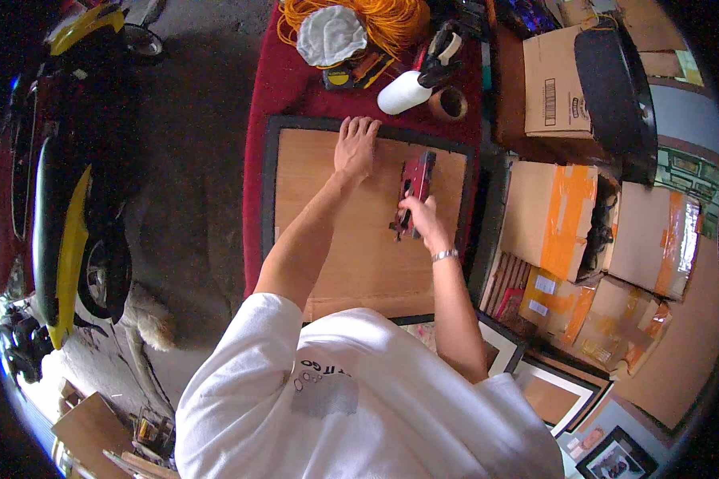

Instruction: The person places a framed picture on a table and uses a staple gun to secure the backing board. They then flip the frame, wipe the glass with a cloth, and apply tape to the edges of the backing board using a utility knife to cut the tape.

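A black-edged picture frame [270,199] lies face down, its brown backing board [351,247] upward, on a table with a dark red cloth [257,144]. My left hand [357,148] rests near the far edge, fingers stretched out over the frame's black border. In my right hand [423,214] is a red and black hand tool that looks like a staple gun [416,173]. It sits over the right part of the board, pointing away from me. Whether its nose touches the frame, I cannot tell.
Beyond the frame are a white spray bottle [403,93], a brown tape roll [448,104], a tape measure [339,77], a white cloth bundle [331,36] and orange cord [399,24]. Cardboard boxes [547,215] and framed pictures [555,391] crowd the right. A motorcycle [72,231] stands left.
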Available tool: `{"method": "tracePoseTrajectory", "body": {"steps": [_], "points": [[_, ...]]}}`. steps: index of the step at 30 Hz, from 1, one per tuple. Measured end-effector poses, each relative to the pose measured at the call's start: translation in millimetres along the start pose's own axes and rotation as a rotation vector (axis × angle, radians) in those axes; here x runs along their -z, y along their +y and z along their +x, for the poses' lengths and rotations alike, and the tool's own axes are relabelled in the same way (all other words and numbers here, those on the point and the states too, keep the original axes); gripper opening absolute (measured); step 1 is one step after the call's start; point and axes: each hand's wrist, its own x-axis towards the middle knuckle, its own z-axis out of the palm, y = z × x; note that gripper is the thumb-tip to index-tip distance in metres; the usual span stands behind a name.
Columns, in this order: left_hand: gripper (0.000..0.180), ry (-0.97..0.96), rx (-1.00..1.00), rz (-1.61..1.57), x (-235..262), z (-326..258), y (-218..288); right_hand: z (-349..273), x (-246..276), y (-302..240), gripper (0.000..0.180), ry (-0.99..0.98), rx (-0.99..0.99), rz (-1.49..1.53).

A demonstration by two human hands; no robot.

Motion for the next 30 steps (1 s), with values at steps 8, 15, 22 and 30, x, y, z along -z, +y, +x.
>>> {"method": "tracePoseTrajectory", "body": {"steps": [8, 15, 22, 30], "points": [[0.039, 0.242, -0.057, 0.051, 36, -16, -87, 3, -90, 3, 0.018, -0.098, 0.035, -0.086], [0.036, 0.128, -0.028, -0.028, 48, -17, -86, 29, -112, -63, 0.023, 0.004, -0.037, -0.061], [0.041, 0.058, -0.010, -0.011, 41, -16, -87, 17, -110, -63, 0.025, -0.006, -0.048, -0.119], [0.050, 0.103, -0.044, -0.062, 69, -32, -146, -38, -158, -20, 0.019, -0.061, -0.065, -0.279]]}}
